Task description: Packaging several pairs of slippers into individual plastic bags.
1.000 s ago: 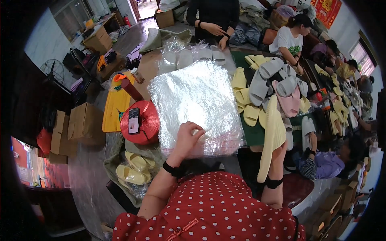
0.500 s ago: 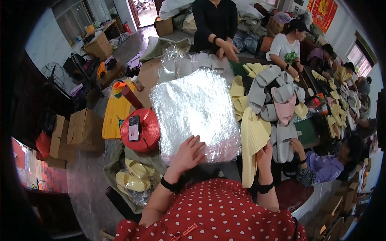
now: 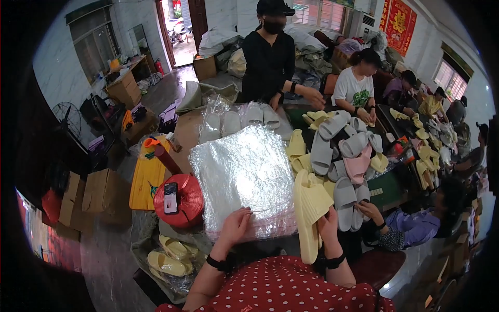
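We press our left hand, fingers spread, on the near edge of the clear bag stack; our right hand grips yellow slippers just right of it. Likely bagging step: next, open the top bag.

Slipper pile blocks the right; red twine spool crowds left.

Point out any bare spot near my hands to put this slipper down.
Little is free: the yellow board left of the red twine spool is mostly bare. The plastic bag stack lies under the left hand; right of the yellow slipper, slippers crowd the table.
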A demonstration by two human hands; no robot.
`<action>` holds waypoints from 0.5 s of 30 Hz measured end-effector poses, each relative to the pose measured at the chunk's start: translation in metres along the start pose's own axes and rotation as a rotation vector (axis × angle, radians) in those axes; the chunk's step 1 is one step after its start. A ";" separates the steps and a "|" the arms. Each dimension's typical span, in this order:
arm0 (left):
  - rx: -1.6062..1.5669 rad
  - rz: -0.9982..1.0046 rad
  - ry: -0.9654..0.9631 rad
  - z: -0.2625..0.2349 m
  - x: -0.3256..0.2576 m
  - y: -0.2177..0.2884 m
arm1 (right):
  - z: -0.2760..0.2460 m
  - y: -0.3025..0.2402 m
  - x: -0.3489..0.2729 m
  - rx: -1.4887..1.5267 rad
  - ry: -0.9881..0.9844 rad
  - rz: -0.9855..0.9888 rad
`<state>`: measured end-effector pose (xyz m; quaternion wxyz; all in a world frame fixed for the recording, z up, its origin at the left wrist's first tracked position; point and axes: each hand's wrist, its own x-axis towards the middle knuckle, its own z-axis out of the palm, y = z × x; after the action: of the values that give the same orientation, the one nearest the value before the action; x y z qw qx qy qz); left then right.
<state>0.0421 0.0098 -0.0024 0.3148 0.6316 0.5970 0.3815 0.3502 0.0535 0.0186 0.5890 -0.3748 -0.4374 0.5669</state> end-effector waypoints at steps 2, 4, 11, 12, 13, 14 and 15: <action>0.000 -0.036 -0.002 0.001 0.001 0.000 | 0.000 0.000 -0.001 -0.005 0.008 -0.006; 0.019 -0.024 -0.007 0.000 0.001 0.003 | 0.000 0.002 -0.002 -0.031 0.017 -0.026; -0.048 0.037 0.018 0.005 0.004 0.000 | 0.002 0.001 -0.004 -0.399 0.042 -0.088; -0.038 0.007 -0.013 0.003 0.003 -0.001 | 0.006 -0.002 -0.003 -0.469 0.024 -0.097; -0.039 0.011 -0.041 0.003 0.001 -0.002 | 0.010 -0.004 -0.003 -0.539 0.005 -0.105; -0.018 -0.006 -0.049 0.002 0.001 -0.002 | 0.015 -0.004 -0.003 -0.509 0.011 -0.088; 0.003 -0.023 -0.055 0.001 0.002 -0.002 | 0.020 -0.003 -0.003 -0.478 0.015 -0.073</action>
<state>0.0419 0.0117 -0.0048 0.3345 0.6354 0.5960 0.3593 0.3328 0.0487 0.0281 0.5067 -0.4917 -0.5681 0.4226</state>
